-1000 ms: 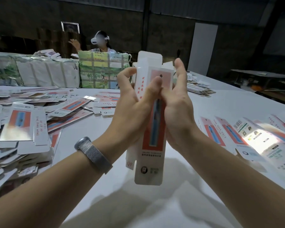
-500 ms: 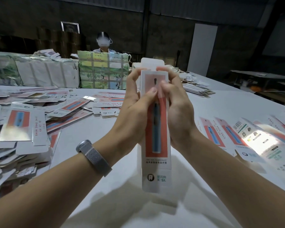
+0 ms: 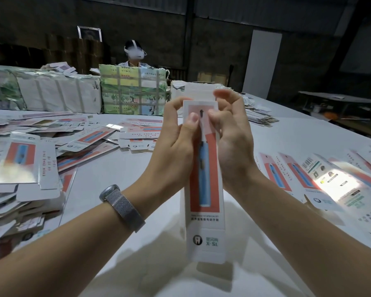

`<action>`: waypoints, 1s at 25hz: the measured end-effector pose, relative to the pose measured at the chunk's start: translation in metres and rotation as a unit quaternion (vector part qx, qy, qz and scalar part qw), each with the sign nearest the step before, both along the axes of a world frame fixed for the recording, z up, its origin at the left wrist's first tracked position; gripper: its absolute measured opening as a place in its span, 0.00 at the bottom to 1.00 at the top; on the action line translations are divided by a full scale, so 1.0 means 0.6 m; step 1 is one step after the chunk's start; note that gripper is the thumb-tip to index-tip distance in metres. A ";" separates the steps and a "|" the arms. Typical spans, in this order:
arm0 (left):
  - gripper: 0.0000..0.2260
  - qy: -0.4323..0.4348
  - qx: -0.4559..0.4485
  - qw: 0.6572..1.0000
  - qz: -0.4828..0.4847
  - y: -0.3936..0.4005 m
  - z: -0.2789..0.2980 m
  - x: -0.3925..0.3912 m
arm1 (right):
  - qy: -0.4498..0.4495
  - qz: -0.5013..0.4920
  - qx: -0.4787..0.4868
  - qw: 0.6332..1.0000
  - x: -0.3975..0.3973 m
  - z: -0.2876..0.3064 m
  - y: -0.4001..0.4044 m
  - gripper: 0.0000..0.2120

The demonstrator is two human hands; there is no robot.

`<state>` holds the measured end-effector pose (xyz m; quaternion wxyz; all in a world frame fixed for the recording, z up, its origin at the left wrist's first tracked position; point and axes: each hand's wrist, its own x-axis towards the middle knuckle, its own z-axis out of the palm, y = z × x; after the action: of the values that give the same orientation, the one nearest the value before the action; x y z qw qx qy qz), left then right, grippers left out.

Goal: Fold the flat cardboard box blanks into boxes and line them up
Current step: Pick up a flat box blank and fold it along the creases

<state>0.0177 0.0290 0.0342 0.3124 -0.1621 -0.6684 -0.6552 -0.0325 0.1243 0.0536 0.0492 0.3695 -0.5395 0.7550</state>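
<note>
A person's two bare forearms reach in from the bottom of the view, over a white table [image 3: 287,142]. Between the hands, a tall narrow box [image 3: 206,200] stands upright, raised above the tabletop. Its front shows a blue toothbrush on a red panel, with a small tooth logo near the lower end.

The left hand [image 3: 174,144] grips the upper left side of the box, fingers curled round the edge and the thumb pressed on the front face. A grey mesh watch band [image 3: 124,207] sits on that wrist. The right hand [image 3: 231,144] holds the upper right side, thumb on the front close to the left thumb. Its fingers curl over the top end, where a white flap appears blurred; whether they touch the flap cannot be told.

To the left, a loose heap of flat blanks [image 3: 26,166] covers the table, overlapping one another. To the right, a row of folded boxes [image 3: 321,176] lies side by side, one brightly lit by a patch of light.

At the far edge of the table stand wrapped bundles [image 3: 56,93] and a taped green bundle [image 3: 133,93]. Behind them sits another person [image 3: 134,53] wearing a white headset.
</note>
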 end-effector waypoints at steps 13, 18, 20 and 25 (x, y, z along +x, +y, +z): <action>0.10 -0.013 -0.026 1.000 0.007 0.001 -0.007 -0.004 | -0.045 -0.014 -0.007 0.999 0.002 0.007 0.006 0.09; 0.15 -0.012 -0.081 0.996 0.028 -0.007 -0.009 -0.002 | -0.057 0.000 -0.004 0.998 -0.003 0.008 0.006 0.09; 0.16 -0.012 -0.099 0.994 0.045 -0.008 -0.009 -0.001 | -0.048 0.012 0.003 0.999 -0.005 0.007 0.005 0.11; 0.13 -0.016 -0.134 0.988 0.080 -0.010 -0.007 0.001 | -0.053 0.001 0.031 0.998 -0.010 0.010 0.004 0.14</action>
<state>0.0183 0.0231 0.0302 0.3286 -0.1379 -0.7659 -0.5351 -0.0386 0.1268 0.0594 0.0081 0.3306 -0.5644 0.7564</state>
